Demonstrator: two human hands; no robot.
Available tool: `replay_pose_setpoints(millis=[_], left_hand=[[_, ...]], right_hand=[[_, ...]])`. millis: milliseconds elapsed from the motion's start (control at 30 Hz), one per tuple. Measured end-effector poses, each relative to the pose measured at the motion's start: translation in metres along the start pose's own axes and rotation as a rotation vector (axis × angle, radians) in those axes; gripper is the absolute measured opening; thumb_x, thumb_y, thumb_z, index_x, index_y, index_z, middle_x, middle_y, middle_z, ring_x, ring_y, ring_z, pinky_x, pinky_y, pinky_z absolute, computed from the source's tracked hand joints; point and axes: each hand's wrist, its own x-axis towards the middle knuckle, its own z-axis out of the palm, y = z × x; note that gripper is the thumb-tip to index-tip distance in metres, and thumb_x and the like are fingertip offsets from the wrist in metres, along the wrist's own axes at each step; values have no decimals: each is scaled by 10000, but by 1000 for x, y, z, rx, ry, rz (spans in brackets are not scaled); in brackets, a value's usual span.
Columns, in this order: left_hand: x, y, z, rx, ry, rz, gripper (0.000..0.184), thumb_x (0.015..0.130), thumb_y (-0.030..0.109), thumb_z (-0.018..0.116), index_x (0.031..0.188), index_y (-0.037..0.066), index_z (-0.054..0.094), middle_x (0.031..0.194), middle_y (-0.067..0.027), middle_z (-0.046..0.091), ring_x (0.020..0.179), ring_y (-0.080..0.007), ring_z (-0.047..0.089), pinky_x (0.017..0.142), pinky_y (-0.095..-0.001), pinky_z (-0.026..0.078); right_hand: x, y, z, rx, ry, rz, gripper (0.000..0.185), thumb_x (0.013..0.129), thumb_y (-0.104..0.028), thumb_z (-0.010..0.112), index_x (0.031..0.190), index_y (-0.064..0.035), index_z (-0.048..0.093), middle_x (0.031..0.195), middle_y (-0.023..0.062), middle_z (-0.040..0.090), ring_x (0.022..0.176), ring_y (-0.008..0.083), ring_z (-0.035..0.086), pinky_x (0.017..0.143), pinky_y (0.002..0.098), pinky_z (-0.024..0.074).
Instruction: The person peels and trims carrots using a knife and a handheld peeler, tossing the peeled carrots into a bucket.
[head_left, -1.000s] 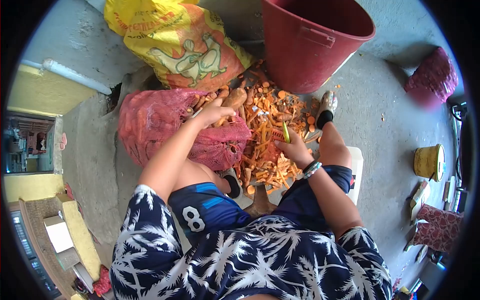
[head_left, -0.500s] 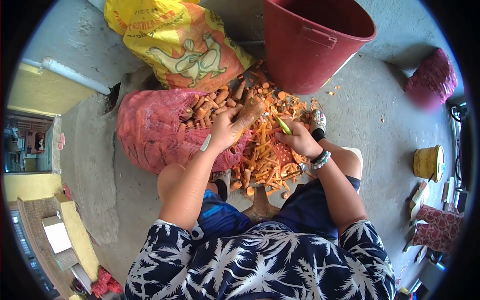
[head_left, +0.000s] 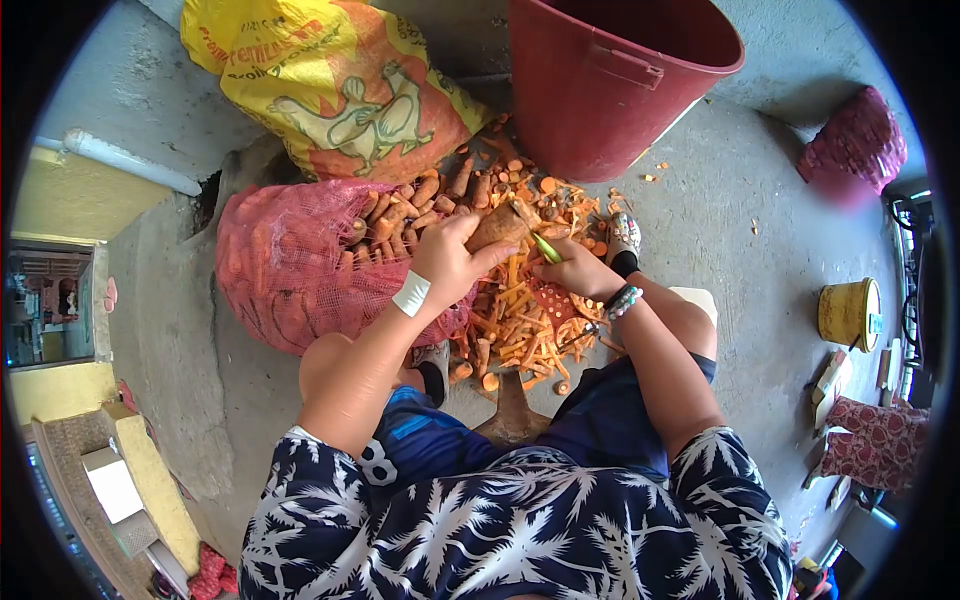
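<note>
My left hand (head_left: pixel 448 258) is closed around a thick, dirt-browned carrot (head_left: pixel 498 226), whose top end points up and to the right. My right hand (head_left: pixel 580 272) grips a small green-handled cutting tool (head_left: pixel 546 248). The tool's tip is close to the carrot; whether it touches, and whether it is a knife or a peeler, I cannot tell. Beneath both hands lies a heap of orange carrot pieces and peelings (head_left: pixel 512 325). A red mesh sack (head_left: pixel 285 265) lies on its side at the left, with whole carrots (head_left: pixel 390 220) at its mouth.
A yellow printed sack (head_left: pixel 350 100) stands at the back left. Beside it is a large dark-red bin (head_left: pixel 590 100). A purple-red mesh bag (head_left: pixel 858 142) and a yellow bucket (head_left: pixel 848 312) are on the right. My shoes (head_left: pixel 624 232) flank the heap.
My right hand has moved up and left, bringing the green-handled tool to the carrot. The carrot has tilted in my left hand, its top end now nearer the tool. The view has shifted slightly.
</note>
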Motion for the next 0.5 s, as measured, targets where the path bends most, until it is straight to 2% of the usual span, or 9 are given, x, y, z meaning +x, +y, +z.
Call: replay_pose_setpoints(millis=[33,100,167,233,300,333,367,433,500], left_hand=[[-3,-2,5,-3,2,1,409,819,394,632,816,-14,602,665,-12,569,579,-88,554,495,-236,439],[-11,-10,17,-1093,-230,-600,419,833,389,616,846,-29,596,672,-32,578,568,-99,558,504,-247,449],[-16,-13,25,-1163,-234,-664,426,848,382,600,882,-42,594,688,-45,586,569,-100,563,503,-242,450],[-20,-9,30,-1036,-128,-576,463,823,404,624,924,-47,599,719,-54,604,577,-91,566,517,-231,449],[-16,5,15,-575,-54,-131,566,761,472,665,972,-48,595,788,-69,629,681,-114,593,593,-251,463],[-15,8,16,-650,-5,-123,561,772,468,655,998,-41,585,803,-67,627,699,-122,590,611,-262,465],[-14,11,18,-727,45,-119,556,783,463,646,1024,-33,575,818,-64,626,717,-130,586,630,-272,468],[-7,11,15,-1110,126,-380,539,804,430,639,1095,-12,537,879,-54,610,773,-129,568,697,-268,456],[-1,0,12,-1119,217,-419,497,817,372,645,1125,5,510,939,-35,571,864,-111,532,787,-250,416]], right_hand=[[0,0,-1,-35,-7,20,214,775,-181,571,847,14,520,675,155,545,626,242,502,610,356,408],[4,6,-3,-122,12,24,237,776,-195,562,887,14,546,736,170,587,683,274,555,654,374,432],[7,9,-5,-203,64,-6,277,771,-220,562,935,2,564,822,193,615,761,318,587,707,396,447],[10,10,-9,-237,12,86,308,765,-221,538,956,16,582,884,226,615,837,339,597,761,403,457],[19,32,-4,-629,-16,181,324,754,-208,501,937,41,596,915,249,608,887,359,593,785,416,466],[19,35,0,-645,-117,282,333,740,-192,478,914,63,602,944,267,599,915,385,584,811,440,467],[16,37,5,-632,-102,284,333,740,-192,478,914,63,602,944,267,599,915,385,584,811,440,467],[12,23,4,-576,-78,245,337,740,-199,477,909,67,599,943,267,599,900,395,585,799,461,466],[5,16,-1,-450,91,281,287,748,-178,497,856,71,587,861,263,608,817,380,603,729,451,475]])
